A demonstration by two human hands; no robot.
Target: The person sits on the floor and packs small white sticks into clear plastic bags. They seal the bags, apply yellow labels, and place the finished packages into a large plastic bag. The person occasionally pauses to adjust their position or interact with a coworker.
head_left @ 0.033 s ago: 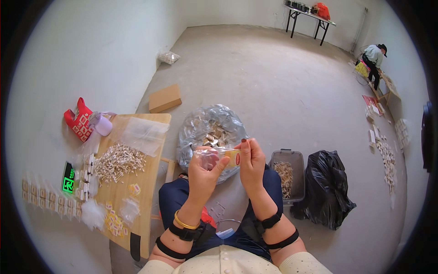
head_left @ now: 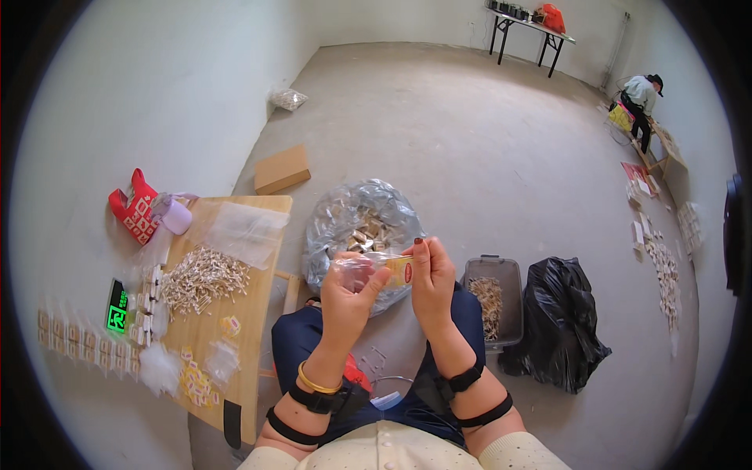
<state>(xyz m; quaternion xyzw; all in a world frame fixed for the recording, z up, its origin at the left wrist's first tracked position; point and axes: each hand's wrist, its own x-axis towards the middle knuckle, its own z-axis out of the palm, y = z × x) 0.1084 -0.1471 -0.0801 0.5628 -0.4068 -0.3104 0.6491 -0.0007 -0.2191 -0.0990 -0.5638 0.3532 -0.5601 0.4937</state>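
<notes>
Above the gap between my knees, both hands hold a small clear plastic bag (head_left: 377, 258). A yellow card with a red oval (head_left: 399, 271) shows at its right part. My left hand (head_left: 348, 294) is closed around the left part of the bag, thumb toward the card. My right hand (head_left: 432, 274) pinches the right end between thumb and fingers. Beyond them on the floor sits a large clear plastic sack (head_left: 325, 227) with many small packs (head_left: 368, 233) inside. On the wooden table (head_left: 227, 313) to the left lie a heap of cotton swabs (head_left: 205, 278) and yellow cards (head_left: 197, 382).
Right of my knees stand a grey bin (head_left: 513, 305) with thin sticks and a black plastic bag (head_left: 556, 329). A cardboard box (head_left: 282, 170) lies ahead left. On the table are a lilac bottle (head_left: 176, 215) and clear film (head_left: 247, 231). Another person (head_left: 642, 98) works far right.
</notes>
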